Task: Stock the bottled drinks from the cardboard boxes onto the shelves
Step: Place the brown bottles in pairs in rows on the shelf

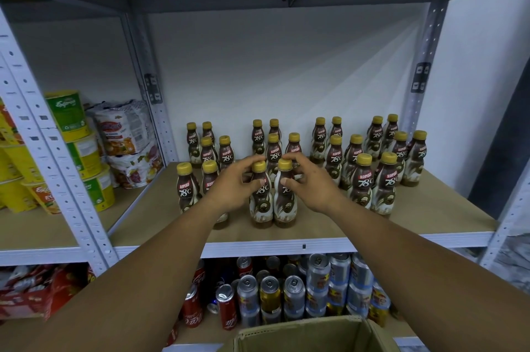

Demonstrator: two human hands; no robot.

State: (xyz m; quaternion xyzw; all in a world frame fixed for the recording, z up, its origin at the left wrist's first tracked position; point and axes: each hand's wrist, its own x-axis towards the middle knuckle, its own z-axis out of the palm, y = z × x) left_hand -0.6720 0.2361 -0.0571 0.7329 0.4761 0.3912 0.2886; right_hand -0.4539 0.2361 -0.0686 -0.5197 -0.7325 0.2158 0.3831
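Several brown coffee bottles with yellow caps stand in paired rows on the wooden shelf (329,227). Two of them stand side by side at the front middle. My left hand (236,184) holds the left bottle (261,208) at its neck, thumb on the front and fingers curled behind the cap. In the same way my right hand (309,181) holds the neck of the right bottle (284,208). Both bottles stand upright on the shelf. The top of an open cardboard box (309,334) shows at the bottom edge; its inside is hidden.
Bottle pairs (372,185) flank the two held ones on both sides and behind. Drink cans (292,294) fill the shelf below. Noodle cups (86,156) and packets occupy the left bay beyond a white upright (61,168). The shelf front holds bare board.
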